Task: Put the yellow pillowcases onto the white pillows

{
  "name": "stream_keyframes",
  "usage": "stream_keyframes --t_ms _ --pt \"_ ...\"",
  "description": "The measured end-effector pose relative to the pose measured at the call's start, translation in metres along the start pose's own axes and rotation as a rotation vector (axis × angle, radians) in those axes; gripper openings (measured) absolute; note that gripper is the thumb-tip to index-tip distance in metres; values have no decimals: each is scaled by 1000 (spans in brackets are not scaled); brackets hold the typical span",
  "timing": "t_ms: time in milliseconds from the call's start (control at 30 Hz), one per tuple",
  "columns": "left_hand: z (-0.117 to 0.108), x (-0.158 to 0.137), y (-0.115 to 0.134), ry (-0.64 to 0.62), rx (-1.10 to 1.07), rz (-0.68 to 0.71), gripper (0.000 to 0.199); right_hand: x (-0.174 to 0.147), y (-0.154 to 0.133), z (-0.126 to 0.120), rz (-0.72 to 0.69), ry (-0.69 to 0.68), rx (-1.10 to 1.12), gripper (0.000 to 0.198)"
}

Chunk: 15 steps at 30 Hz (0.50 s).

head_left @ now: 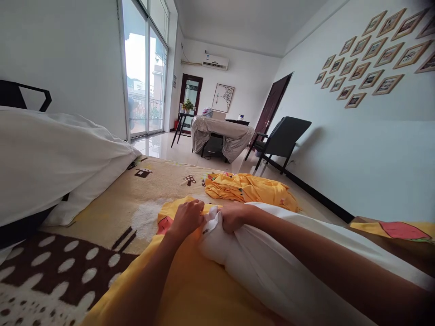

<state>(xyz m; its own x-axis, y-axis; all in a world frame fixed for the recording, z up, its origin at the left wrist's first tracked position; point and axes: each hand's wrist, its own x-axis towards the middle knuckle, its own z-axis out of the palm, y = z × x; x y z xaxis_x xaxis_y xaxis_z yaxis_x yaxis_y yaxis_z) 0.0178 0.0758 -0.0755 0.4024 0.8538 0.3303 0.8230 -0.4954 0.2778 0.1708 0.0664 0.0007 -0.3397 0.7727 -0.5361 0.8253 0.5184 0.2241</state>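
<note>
My left hand is closed on the edge of a yellow cover, a cloth with a red print near its far corner. Close beside it, my right hand grips a bunched corner of a white quilt. The quilt runs back toward me under my right forearm and lies over the yellow cloth. The fingertips of both hands are partly hidden by the folds.
Beyond my hands a crumpled yellow cloth rests on a patterned blanket. White fabric is heaped at left. Farther off stand a covered table and a black chair.
</note>
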Motion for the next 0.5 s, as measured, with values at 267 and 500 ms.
stream_keyframes --t_ms 267,500 --pt "-5 -2 10 1 -22 -99 16 -24 -23 4 30 47 -64 40" --pt "-15 -10 27 -23 -42 -86 24 -36 -2 -4 53 117 -70 40"
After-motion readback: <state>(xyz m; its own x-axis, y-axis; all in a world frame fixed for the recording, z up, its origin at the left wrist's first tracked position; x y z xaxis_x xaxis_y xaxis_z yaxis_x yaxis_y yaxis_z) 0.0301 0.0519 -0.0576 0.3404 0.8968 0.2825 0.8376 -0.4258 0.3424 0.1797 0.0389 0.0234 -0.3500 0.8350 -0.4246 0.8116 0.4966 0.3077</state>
